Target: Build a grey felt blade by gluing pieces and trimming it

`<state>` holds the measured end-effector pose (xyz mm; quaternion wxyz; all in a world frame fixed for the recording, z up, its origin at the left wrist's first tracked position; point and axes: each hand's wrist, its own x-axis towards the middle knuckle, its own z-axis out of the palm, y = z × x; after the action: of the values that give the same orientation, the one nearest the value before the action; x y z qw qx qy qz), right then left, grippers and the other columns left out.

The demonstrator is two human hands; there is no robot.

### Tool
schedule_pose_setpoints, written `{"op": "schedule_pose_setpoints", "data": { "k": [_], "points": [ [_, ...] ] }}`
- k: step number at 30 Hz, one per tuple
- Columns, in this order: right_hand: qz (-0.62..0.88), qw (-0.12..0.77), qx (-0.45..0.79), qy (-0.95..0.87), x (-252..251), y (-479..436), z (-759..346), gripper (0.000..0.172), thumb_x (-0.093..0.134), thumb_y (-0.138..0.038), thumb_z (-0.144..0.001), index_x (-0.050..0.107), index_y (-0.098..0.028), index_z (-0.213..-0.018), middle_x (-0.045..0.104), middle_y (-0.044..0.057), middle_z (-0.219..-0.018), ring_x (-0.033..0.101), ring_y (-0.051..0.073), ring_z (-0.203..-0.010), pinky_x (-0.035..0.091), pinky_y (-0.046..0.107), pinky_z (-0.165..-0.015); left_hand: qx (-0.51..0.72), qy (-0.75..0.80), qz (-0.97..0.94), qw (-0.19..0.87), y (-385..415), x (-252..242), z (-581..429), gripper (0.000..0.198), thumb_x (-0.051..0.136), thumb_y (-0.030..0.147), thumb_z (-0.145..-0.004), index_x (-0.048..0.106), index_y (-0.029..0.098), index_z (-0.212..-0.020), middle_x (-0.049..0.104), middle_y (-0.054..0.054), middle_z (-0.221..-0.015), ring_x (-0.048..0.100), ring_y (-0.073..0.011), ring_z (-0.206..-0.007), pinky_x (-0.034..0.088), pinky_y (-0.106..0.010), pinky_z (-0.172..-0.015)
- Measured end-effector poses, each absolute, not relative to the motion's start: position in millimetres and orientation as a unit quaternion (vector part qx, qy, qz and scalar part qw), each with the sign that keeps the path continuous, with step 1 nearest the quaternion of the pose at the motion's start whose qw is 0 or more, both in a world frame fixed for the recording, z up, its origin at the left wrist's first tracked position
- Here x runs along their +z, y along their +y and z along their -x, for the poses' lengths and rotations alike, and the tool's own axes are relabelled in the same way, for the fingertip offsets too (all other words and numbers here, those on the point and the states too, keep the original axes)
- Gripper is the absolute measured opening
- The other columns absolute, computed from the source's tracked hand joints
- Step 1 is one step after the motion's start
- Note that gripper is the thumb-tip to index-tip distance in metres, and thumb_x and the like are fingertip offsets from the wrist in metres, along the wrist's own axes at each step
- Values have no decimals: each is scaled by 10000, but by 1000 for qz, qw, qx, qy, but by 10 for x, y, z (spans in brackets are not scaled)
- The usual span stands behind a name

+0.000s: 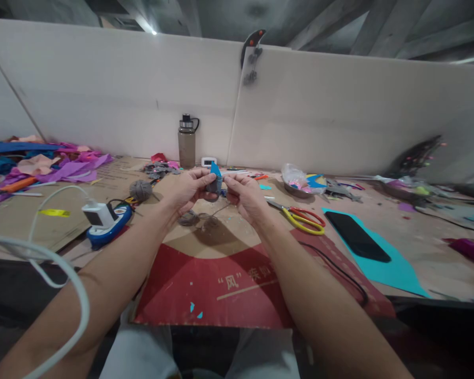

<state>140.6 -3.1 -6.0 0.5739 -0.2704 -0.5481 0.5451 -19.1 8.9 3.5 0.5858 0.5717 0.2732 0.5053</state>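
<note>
Above the cardboard, my left hand (pixel 195 188) pinches a small blue pointed piece (pixel 215 169) whose lower part looks wrapped in grey yarn (pixel 213 187). My right hand (pixel 243 193) is closed at the piece's right side, thumb and finger pinched on what looks like the grey yarn; the exact grip is too small to make out. Loose grey yarn (pixel 207 218) lies in loops on the cardboard below and runs up toward my right hand. Left of my left hand sits a ball of grey yarn (pixel 141 190).
Scissors with red and yellow handles (pixel 306 220) lie right of my right hand. Beyond are a black phone (pixel 357 237) on turquoise sheet and a bowl (pixel 298 190). A bottle (pixel 187 145) stands behind. A power strip (pixel 108 229) and white cable (pixel 81 300) are at left, cardboard (pixel 221 295) below.
</note>
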Motion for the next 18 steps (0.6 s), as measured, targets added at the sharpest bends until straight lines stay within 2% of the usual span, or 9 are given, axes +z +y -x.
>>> {"op": "schedule_pose_setpoints", "data": {
  "k": [11, 18],
  "points": [
    [262, 579, 568, -523, -27, -84, -1391, 260, 754, -384, -619, 601, -182, -680, 427, -64, -625, 301, 30, -505, 248, 175, -450, 517, 236, -560, 604, 44, 79, 174, 299, 768, 277, -679, 594, 124, -868, 642, -18, -696, 610, -105, -584, 540, -222, -535],
    [247, 591, 580, -504, -10, -115, -1358, 225, 747, -338, -606, 598, -186, -681, 478, -60, -589, 309, 37, -484, 224, 179, -427, 546, 253, -572, 558, 29, 55, 130, 313, 775, 306, -660, 522, 157, -770, 608, 5, -679, 603, -110, -585, 513, -205, -470]
  ]
}}
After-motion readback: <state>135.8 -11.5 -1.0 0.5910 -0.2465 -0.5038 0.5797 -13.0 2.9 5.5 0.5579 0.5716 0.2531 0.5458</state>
